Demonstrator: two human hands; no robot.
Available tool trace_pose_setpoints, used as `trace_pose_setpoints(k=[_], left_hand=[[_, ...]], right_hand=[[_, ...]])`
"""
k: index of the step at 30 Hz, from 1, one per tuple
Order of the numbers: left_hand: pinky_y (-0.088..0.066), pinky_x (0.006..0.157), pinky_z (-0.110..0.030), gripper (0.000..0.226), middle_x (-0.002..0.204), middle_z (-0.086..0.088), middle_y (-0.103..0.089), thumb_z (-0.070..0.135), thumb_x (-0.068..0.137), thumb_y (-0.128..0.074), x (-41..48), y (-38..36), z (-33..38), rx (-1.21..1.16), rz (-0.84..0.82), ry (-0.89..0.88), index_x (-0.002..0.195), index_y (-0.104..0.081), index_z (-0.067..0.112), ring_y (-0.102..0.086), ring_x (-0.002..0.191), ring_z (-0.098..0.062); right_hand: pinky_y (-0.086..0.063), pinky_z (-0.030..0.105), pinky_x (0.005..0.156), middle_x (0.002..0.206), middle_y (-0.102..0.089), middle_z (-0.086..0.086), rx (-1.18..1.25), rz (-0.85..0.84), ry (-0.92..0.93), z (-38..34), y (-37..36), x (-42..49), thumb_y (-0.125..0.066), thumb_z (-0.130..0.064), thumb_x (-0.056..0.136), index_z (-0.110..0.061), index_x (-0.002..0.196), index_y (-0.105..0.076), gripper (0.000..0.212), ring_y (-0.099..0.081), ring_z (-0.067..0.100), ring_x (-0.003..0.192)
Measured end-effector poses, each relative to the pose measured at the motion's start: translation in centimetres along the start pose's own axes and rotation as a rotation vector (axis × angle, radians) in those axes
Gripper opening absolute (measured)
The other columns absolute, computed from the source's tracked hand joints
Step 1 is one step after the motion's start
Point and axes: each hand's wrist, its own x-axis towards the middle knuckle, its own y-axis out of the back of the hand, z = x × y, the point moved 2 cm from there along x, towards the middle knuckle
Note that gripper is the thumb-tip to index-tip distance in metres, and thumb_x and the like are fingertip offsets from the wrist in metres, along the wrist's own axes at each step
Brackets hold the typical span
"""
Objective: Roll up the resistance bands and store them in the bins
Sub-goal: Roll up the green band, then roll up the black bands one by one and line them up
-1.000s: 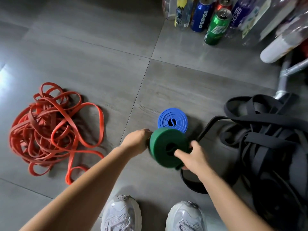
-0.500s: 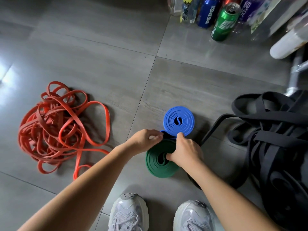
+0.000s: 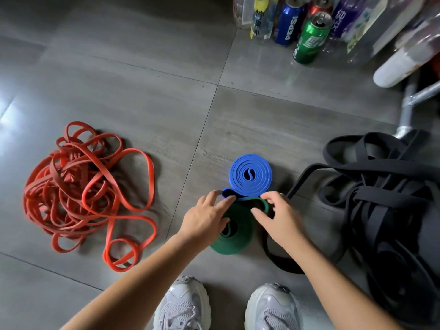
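Fingers of the left hand lie spread and nearly straight, resting flat on top of the rolled green resistance band without gripping it. Fingers of the right hand are loosely bent over the far rim of the same roll, thumb lying across its top; motion blur hides whether they pinch the outer wrap or only touch it.

Under both hands spreads a grey tiled floor. Right of the right fingers, well apart, a large heap of loose black bands lies tangled, with one strand looping in beneath the right wrist. Far to the left of the left fingers sits a tangle of orange bands. The green roll lies flat on the floor directly below the palms. Just beyond the fingertips, a rolled blue band lies flat, its loose tail touching the left fingertips. Behind the wrists, two pale sneakers stand. Far ahead of the fingers stand a green can and a Pepsi can.
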Motion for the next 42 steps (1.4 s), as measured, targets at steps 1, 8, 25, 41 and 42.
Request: trace_pose_setpoints(k=[1,8,25,41,42], left_hand=[[-0.051,0.079,-0.037,0.056,0.148,0.003,-0.028,0.032,0.092,-0.048,-0.3,-0.2,0.5,0.043,0.013,-0.043,0.144,-0.027,0.04,-0.038,0.126,-0.023],[-0.048,0.089,-0.036,0.063,0.154,0.004,-0.02,0.024,0.09,-0.049,-1.1,0.0,1.3,-0.038,-0.047,-0.002,0.147,-0.025,0.034,-0.03,0.134,-0.022],[-0.041,0.098,-0.029,0.037,0.137,0.002,-0.045,0.033,0.091,-0.051,-6.0,8.6,12.1,-0.061,-0.084,-0.202,0.126,-0.056,0.024,-0.045,0.125,-0.019],[-0.037,0.088,-0.025,0.053,0.135,-0.003,-0.047,0.039,0.089,-0.056,-6.5,9.4,11.3,0.114,-0.337,-0.073,0.136,-0.042,0.021,-0.05,0.117,-0.024],[-0.036,0.087,-0.023,0.054,0.136,-0.002,-0.047,0.039,0.089,-0.056,-6.7,10.4,12.7,0.115,-0.323,-0.099,0.138,-0.041,0.023,-0.05,0.118,-0.023]], right_hand=[[-0.044,0.031,0.079,0.103,-0.065,0.003,0.026,0.084,-0.033,0.8,0.6,-0.4,-0.073,-0.023,0.078,-0.014,0.103,-0.062,0.029,-0.059,0.024,0.098],[-0.046,0.035,0.074,0.087,-0.058,-0.001,-0.218,0.043,0.022,5.3,2.8,-5.3,-0.077,-0.044,0.07,-0.017,0.088,-0.062,0.035,-0.058,0.022,0.085],[-0.025,0.036,0.112,0.155,-0.022,-0.004,-0.675,-0.432,0.048,5.8,6.6,-12.6,-0.056,-0.028,0.09,-0.021,0.143,-0.029,0.06,-0.021,0.016,0.142],[-0.007,0.038,0.116,0.122,-0.058,-0.002,-0.676,-0.338,0.019,6.5,11.1,-14.9,-0.041,-0.028,0.095,-0.024,0.117,-0.055,0.027,-0.046,0.017,0.122],[-0.011,0.035,0.115,0.12,-0.061,-0.003,-0.59,-0.26,-0.013,5.7,12.7,-15.5,-0.041,-0.032,0.094,-0.024,0.116,-0.055,0.027,-0.049,0.017,0.12]])
